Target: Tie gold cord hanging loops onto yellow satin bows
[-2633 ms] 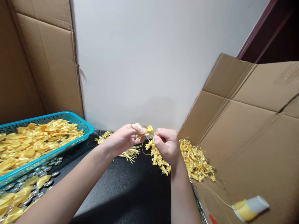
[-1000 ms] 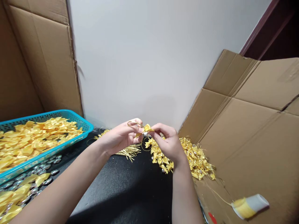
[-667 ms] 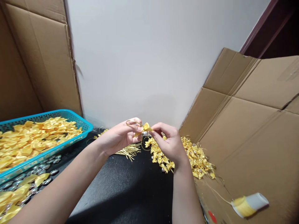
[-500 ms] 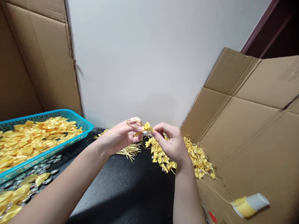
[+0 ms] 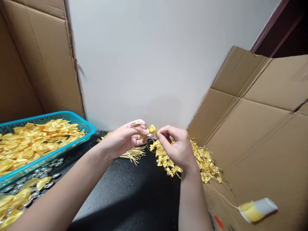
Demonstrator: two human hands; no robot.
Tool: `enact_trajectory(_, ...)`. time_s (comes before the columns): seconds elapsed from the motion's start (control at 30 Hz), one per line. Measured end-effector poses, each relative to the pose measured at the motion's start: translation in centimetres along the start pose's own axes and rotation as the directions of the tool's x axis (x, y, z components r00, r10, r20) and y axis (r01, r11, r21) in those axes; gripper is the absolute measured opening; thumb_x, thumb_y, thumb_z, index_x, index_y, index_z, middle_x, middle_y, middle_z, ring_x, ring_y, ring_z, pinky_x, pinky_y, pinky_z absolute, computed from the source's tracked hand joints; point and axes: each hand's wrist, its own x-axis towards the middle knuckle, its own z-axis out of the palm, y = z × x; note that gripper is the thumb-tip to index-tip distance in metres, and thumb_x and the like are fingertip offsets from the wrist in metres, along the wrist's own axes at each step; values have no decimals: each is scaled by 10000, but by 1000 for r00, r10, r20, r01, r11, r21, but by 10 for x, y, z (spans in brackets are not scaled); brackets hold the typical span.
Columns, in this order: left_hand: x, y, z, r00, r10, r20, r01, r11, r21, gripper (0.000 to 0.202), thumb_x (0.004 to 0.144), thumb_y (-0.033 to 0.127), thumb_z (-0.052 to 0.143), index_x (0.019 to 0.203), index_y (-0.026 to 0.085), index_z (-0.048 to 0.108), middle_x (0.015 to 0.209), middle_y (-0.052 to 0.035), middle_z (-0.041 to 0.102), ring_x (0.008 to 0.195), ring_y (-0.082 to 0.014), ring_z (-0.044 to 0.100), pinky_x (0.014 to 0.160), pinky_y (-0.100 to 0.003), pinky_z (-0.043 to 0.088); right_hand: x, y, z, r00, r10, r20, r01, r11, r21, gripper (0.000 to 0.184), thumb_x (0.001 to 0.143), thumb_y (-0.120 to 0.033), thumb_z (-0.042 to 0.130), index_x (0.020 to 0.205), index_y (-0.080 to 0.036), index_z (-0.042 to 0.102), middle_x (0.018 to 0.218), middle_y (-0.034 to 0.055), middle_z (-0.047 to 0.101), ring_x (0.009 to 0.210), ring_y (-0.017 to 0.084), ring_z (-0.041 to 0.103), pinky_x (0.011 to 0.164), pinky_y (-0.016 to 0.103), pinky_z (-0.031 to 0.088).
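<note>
Between my two hands is a yellow satin ribbon bow [image 5: 152, 129], held up above the black table [image 5: 125, 192]. My left hand [image 5: 131, 134] pinches the bow's left side, and a thin gold cord [image 5: 139, 124] loops over its fingers. The thumb and forefinger of my right hand [image 5: 174, 144] close on the bow's right tip. A small silvery bead [image 5: 150, 136] shows just under the bow, partly hidden by fingers. Behind my right hand lies a pile of finished-looking yellow bows with gold cords and silver beads [image 5: 204, 162].
A blue basket [image 5: 91, 129] full of yellow ribbon pieces stands at left, with silver beads [image 5: 56, 175] and loose ribbon pieces [image 5: 43, 183] before it. Gold ties [image 5: 134, 154] lie behind my left hand. A yellow thread spool [image 5: 252, 211] is at right. Cardboard [image 5: 252, 138] borders the table.
Both hands keep almost the same hold on the bow, with only tiny finger movement. The whole view has shifted slightly.
</note>
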Motion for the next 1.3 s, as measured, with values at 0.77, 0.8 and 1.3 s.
enact_trajectory(0.77, 2, -1, -3, 1000, -23, 16, 23, 1000, 20, 218, 575, 106, 837, 680, 156, 653, 692, 24, 641, 636, -79, 592, 576, -169, 535, 6, 29, 13, 989, 114, 96, -143, 914, 380, 121, 850, -292, 653, 777, -197, 638, 649, -31, 528, 606, 89, 442, 558, 254, 353)
enact_trajectory(0.8, 3, -1, -3, 999, -32, 18, 32, 999, 8, 219, 570, 105, 838, 679, 153, 655, 693, 25, 638, 635, -78, 591, 575, -168, 536, 6, 32, 14, 988, 111, 105, -145, 900, 411, 118, 849, -296, 657, 783, -200, 638, 667, -28, 540, 622, 92, 452, 570, 256, 359)
enact_trajectory(1.3, 3, 1, -4, 999, -41, 29, 41, 999, -8, 227, 559, 104, 851, 695, 154, 676, 716, 18, 633, 660, -80, 582, 588, -170, 532, 5, 17, 7, 1000, -9, -16, 11, 989, 145, 121, 868, -164, 603, 754, -197, 625, 659, -38, 553, 591, 75, 432, 554, 257, 335)
